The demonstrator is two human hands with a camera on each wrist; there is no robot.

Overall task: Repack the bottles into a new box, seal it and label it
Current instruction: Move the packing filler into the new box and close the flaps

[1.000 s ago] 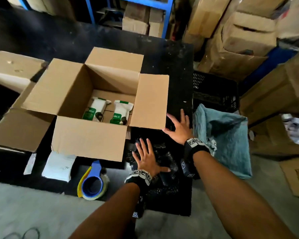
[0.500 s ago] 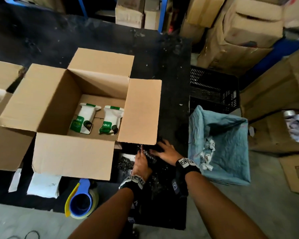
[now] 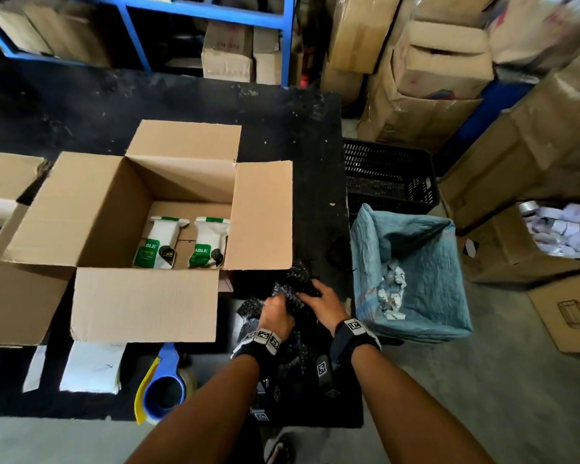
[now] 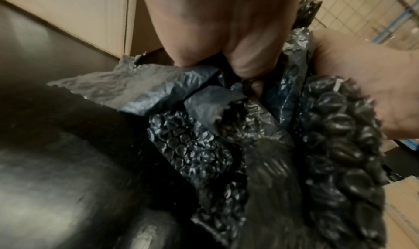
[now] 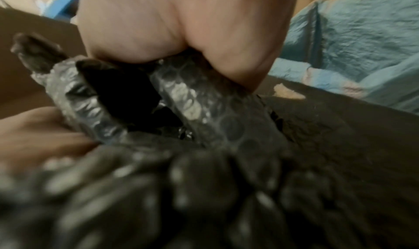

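Note:
An open cardboard box point(image 3: 144, 303) stands on the black table point(image 3: 315, 182), flaps spread. Two white-and-green bottles point(image 3: 159, 242) point(image 3: 210, 242) lie side by side on its floor. Just right of the box's near corner, both hands bunch up a sheet of black bubble wrap point(image 3: 292, 289) point(image 4: 335, 145) point(image 5: 199, 109). My left hand point(image 3: 277, 308) grips its left part with curled fingers. My right hand point(image 3: 318, 296) grips the right part. Whatever the wrap may cover is hidden.
A blue tape dispenser point(image 3: 163, 383) and white label sheets point(image 3: 91, 366) lie at the table's near edge, in front of the box. A bin lined with a blue bag point(image 3: 412, 279) stands right of the table, a black crate point(image 3: 389, 175) behind it. Stacked cartons point(image 3: 432, 68) fill the back.
A second ago both hands lay flat and spread on the bubble wrap. They have since curled, drawn together and gathered the wrap into a bunch.

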